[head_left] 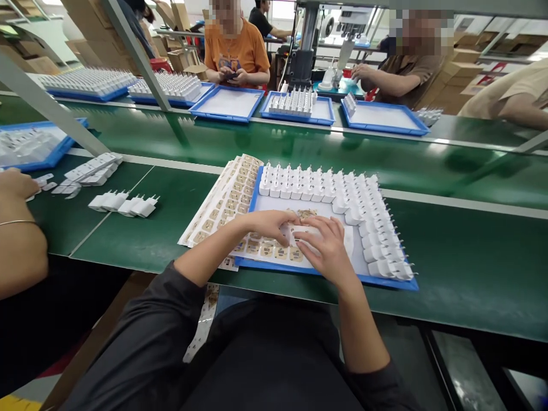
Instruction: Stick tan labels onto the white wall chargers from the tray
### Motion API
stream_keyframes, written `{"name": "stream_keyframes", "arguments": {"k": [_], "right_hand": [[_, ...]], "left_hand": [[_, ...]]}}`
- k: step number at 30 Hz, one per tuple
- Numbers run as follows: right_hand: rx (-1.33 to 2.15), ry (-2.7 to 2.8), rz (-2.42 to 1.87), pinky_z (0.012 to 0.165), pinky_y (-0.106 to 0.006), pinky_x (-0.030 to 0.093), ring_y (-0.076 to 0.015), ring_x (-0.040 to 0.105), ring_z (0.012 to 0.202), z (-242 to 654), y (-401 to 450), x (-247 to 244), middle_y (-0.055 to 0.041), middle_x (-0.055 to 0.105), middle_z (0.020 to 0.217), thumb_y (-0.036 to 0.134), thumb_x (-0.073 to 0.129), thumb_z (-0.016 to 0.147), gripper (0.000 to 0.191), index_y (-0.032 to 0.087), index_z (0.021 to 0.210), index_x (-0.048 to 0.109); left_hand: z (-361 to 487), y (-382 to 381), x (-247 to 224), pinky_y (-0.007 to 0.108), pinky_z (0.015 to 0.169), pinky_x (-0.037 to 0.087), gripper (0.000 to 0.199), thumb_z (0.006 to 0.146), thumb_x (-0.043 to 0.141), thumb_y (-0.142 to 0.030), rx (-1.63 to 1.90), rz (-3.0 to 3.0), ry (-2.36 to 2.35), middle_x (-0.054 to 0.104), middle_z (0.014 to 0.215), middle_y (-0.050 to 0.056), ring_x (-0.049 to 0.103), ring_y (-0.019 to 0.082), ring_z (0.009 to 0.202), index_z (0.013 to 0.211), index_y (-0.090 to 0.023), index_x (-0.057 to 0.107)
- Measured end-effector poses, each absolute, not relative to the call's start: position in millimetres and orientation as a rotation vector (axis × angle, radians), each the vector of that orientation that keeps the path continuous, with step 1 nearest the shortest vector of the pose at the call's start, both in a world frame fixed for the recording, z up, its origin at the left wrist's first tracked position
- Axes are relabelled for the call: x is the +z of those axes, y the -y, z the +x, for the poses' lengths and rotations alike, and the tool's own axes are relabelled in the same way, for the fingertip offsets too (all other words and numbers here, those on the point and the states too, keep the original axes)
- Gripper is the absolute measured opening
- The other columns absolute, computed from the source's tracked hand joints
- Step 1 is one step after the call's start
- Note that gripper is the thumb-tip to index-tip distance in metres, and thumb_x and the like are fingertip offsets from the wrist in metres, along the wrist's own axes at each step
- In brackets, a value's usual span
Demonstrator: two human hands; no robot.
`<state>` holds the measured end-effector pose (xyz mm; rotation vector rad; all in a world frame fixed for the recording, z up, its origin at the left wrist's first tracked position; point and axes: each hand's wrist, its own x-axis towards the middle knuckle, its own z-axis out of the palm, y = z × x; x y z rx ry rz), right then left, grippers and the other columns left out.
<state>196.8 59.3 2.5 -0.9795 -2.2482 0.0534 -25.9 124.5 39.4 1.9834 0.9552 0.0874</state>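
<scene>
My left hand (273, 225) and my right hand (327, 246) meet at the fingertips above a blue-rimmed tray (306, 269). Below them lies a white sticker sheet (280, 253) with rows of tan labels. The left fingers curve around part of the sheet, with the thumb bent below. My right hand's fingers are spread and bent over the same sheet, touching it or just above. Exactly what lies between the fingertips is hidden. White plug adapters (295, 185), pins up, line the tray's back and right sides. More sticker sheets (222, 202) are stacked under the tray's left side.
Loose plug adapters (124, 203) lie on the green bench (462, 257) to the left, near another person's arm (19, 228). A metal post (55, 108) slants up there. Across the green conveyor (274, 142) are blue trays (385, 117) and people seated.
</scene>
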Motion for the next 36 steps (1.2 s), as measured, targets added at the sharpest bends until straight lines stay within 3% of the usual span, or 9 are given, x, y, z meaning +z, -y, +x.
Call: {"name": "stream_keyframes", "arguments": {"k": [3, 8, 12, 17, 24, 30, 36], "right_hand": [[0.024, 2.340, -0.900, 0.118, -0.059, 0.027, -0.0311, 0.054, 0.132, 196.3, -56.3, -1.4, -0.0053, 0.068, 0.135, 0.026, 0.065, 0.095, 0.011, 0.031, 0.101, 0.073], [0.075, 2.383, -0.856, 0.117, -0.059, 0.029, -0.0307, 0.053, 0.134, 196.9, -56.3, -4.4, -0.0052, 0.067, 0.135, 0.024, 0.065, 0.095, 0.010, 0.030, 0.096, 0.073], [0.157, 2.367, -0.805, 0.117, -0.059, 0.032, -0.0301, 0.056, 0.132, 196.7, -57.0, -4.4, -0.0059, 0.070, 0.131, 0.021, 0.063, 0.096, 0.011, 0.028, 0.094, 0.072], [0.396, 2.210, -0.776, 0.112, -0.055, 0.042, -0.0276, 0.063, 0.120, 202.3, -51.3, -2.7, -0.0058, 0.073, 0.116, 0.023, 0.061, 0.096, 0.010, 0.029, 0.094, 0.070], [0.660, 1.728, -0.826, 0.092, -0.049, 0.056, -0.0255, 0.066, 0.099, 230.8, -45.3, -18.4, -0.0068, 0.069, 0.096, 0.027, 0.064, 0.094, 0.006, 0.027, 0.090, 0.068], [0.663, 1.568, -0.916, 0.085, -0.046, 0.057, -0.0237, 0.067, 0.090, 237.0, -43.3, -35.9, -0.0065, 0.069, 0.088, 0.032, 0.063, 0.094, 0.009, 0.025, 0.091, 0.067], [0.657, 1.615, -0.940, 0.082, -0.044, 0.058, -0.0234, 0.067, 0.087, 237.0, -40.2, -32.3, -0.0065, 0.070, 0.088, 0.033, 0.062, 0.095, 0.010, 0.025, 0.090, 0.067]], "left_hand": [[-28.5, -127.7, 32.9, 0.028, 0.075, 0.046, 0.057, 0.067, 0.076, -0.034, 0.102, 1.858, -0.876, 0.068, 0.094, -0.001, 0.065, 0.020, 0.084, 0.120, -0.021, 0.059], [-31.0, -129.5, 27.2, 0.026, 0.063, 0.042, 0.046, 0.069, 0.076, -0.031, 0.076, 1.676, -0.772, 0.060, 0.072, -0.006, 0.059, 0.016, 0.068, 0.110, -0.023, 0.056], [-28.9, -130.2, 27.5, 0.027, 0.066, 0.045, 0.043, 0.069, 0.077, -0.031, 0.091, 1.676, -0.766, 0.063, 0.075, -0.006, 0.060, 0.016, 0.069, 0.107, -0.023, 0.057], [-25.8, -135.8, 26.5, 0.029, 0.072, 0.050, 0.055, 0.067, 0.078, -0.032, 0.044, 1.720, -0.829, 0.069, 0.076, -0.005, 0.066, 0.019, 0.073, 0.117, -0.024, 0.057], [-16.8, -137.8, 37.5, 0.033, 0.083, 0.049, 0.037, 0.073, 0.071, -0.024, -0.124, 2.183, -1.026, 0.076, 0.107, 0.004, 0.069, 0.028, 0.100, 0.110, -0.024, 0.068], [50.3, -149.4, 45.9, 0.040, 0.097, 0.046, 0.040, 0.090, 0.064, -0.032, 0.251, 2.609, -1.231, 0.070, 0.125, 0.013, 0.061, 0.031, 0.117, 0.128, -0.018, 0.062], [120.6, -178.0, 13.6, 0.049, 0.107, 0.039, 0.065, 0.089, 0.069, -0.034, 0.454, 2.803, -1.386, 0.037, 0.160, 0.024, 0.043, 0.040, 0.138, 0.146, -0.013, 0.046]]}}
